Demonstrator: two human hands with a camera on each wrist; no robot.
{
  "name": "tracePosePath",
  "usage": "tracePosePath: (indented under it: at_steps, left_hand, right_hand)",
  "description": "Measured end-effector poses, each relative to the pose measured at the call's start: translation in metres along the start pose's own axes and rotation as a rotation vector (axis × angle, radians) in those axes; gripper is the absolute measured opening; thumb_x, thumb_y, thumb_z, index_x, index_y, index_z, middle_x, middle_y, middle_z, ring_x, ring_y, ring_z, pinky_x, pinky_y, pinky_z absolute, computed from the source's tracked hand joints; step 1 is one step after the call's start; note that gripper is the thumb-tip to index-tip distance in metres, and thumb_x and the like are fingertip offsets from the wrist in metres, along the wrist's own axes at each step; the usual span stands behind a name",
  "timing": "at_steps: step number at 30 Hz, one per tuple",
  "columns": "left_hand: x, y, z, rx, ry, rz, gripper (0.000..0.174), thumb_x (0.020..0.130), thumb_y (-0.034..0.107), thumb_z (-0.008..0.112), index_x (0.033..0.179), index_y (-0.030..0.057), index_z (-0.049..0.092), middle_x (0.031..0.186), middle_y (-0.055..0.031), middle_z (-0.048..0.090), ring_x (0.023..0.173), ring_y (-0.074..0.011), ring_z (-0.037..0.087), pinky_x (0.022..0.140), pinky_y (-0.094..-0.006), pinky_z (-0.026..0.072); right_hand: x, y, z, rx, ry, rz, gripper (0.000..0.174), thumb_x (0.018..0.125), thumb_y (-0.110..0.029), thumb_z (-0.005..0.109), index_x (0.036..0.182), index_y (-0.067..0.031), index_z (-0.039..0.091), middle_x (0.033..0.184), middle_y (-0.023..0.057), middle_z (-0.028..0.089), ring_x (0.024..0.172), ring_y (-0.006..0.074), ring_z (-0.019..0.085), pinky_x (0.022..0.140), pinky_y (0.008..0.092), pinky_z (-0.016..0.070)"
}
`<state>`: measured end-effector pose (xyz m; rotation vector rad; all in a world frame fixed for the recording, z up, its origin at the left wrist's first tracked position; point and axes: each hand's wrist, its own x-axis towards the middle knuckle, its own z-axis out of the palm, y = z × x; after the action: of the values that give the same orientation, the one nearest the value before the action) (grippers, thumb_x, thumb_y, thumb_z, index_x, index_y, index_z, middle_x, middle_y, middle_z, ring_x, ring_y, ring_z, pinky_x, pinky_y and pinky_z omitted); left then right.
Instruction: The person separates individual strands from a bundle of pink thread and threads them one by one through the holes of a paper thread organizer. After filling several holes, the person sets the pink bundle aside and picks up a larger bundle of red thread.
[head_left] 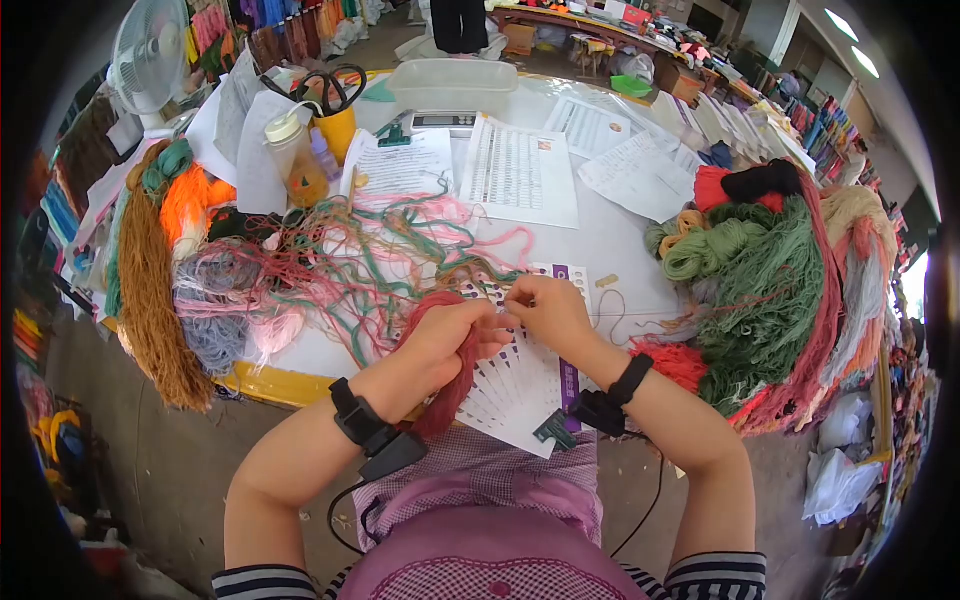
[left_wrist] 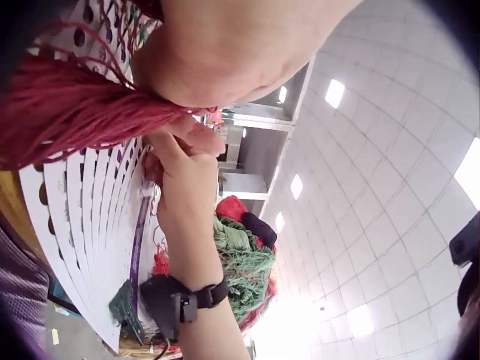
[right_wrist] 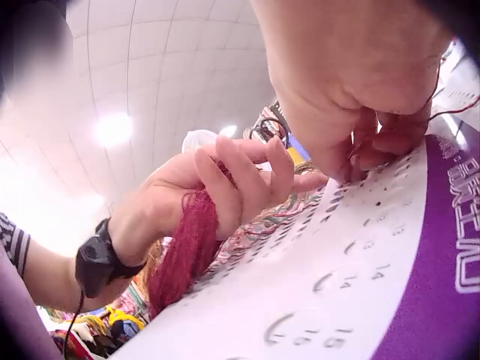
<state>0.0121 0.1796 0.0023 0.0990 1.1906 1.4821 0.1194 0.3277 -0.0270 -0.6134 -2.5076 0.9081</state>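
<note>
A skein of dark red yarn (head_left: 450,392) hangs from my left hand (head_left: 452,335), whose fingers curl round it over a fan of white punched cards (head_left: 505,400). In the right wrist view the skein (right_wrist: 186,251) drops between the thumb and fingers of that hand. My right hand (head_left: 550,312) has its fingertips together at the row of holes near the cards' far end, pinching a thin red thread (right_wrist: 442,114). Numbers are printed beside the holes. A purple strip (head_left: 569,385) borders the cards, and a dark green clip (head_left: 556,428) grips their near corner.
Tangled pink, green and red yarn (head_left: 370,245) spreads left of the cards. Thick skeins are heaped at the left (head_left: 160,290) and right (head_left: 760,260). Behind stand a jar (head_left: 297,165), a yellow cup with scissors (head_left: 338,135), papers (head_left: 520,170) and a plastic tub (head_left: 452,75).
</note>
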Motion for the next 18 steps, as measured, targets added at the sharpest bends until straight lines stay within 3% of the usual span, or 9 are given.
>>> tracePosePath:
  at_steps: [3,6,8,11,13,18]
  left_hand:
    - [0.006,-0.001,-0.005,0.062,-0.008,0.046,0.016,0.091,0.018,0.059,0.1,0.0052,0.062,0.092,-0.0072,0.068,0.071,-0.0104,0.062,0.055,-0.0214,0.0471]
    - [0.016,-0.004,-0.009,0.239,-0.034,0.211,0.019,0.091,0.018,0.059,0.104,0.0048,0.063,0.089,-0.0061,0.067,0.062,-0.0078,0.06,0.048,-0.0199,0.044]
    - [0.025,-0.007,-0.007,0.467,0.039,0.423,0.025,0.092,0.02,0.057,0.111,0.0045,0.062,0.084,-0.0062,0.068,0.053,-0.007,0.056,0.042,-0.0194,0.04]
    - [0.033,-0.007,-0.005,0.6,0.047,0.296,0.03,0.093,0.022,0.055,0.116,0.0038,0.061,0.078,-0.0057,0.069,0.05,-0.0069,0.055,0.042,-0.0195,0.0387]
    - [0.035,-0.005,-0.003,0.62,0.018,0.28,0.028,0.093,0.025,0.054,0.112,0.0051,0.062,0.074,-0.0054,0.07,0.049,-0.0067,0.055,0.042,-0.0197,0.0375]
    - [0.037,-0.004,-0.011,0.593,0.042,0.274,0.019,0.091,0.024,0.059,0.097,0.0067,0.062,0.085,-0.0033,0.069,0.062,-0.0074,0.062,0.049,-0.0194,0.0393]
  right_hand:
    - [-0.001,-0.004,-0.004,0.016,-0.074,0.034,0.015,0.074,-0.017,0.07,0.083,-0.0062,0.067,0.076,0.0074,0.068,0.068,0.0202,0.066,0.063,0.0306,0.0508]
    - [-0.002,-0.003,-0.009,0.251,-0.117,0.062,0.021,0.072,-0.015,0.071,0.088,-0.0032,0.066,0.077,0.0059,0.066,0.071,0.0148,0.063,0.066,0.0277,0.0502]
    - [0.0,-0.004,-0.014,0.372,-0.149,0.12,0.026,0.071,-0.013,0.072,0.092,-0.0005,0.064,0.079,0.0047,0.064,0.073,0.0112,0.06,0.067,0.0258,0.0496]
    - [0.0,0.0,-0.013,0.436,-0.163,0.137,0.027,0.071,-0.014,0.072,0.093,-0.0001,0.064,0.079,0.0047,0.064,0.073,0.0108,0.06,0.067,0.0254,0.0494]
    - [0.0,-0.004,-0.015,0.41,-0.173,0.148,0.028,0.072,-0.015,0.072,0.093,0.0001,0.064,0.08,0.0052,0.065,0.073,0.0111,0.061,0.068,0.0255,0.0498]
    - [-0.002,-0.004,-0.013,0.392,-0.138,0.182,0.031,0.071,-0.016,0.072,0.095,0.001,0.064,0.083,0.0072,0.067,0.075,0.0128,0.063,0.069,0.0261,0.0511]
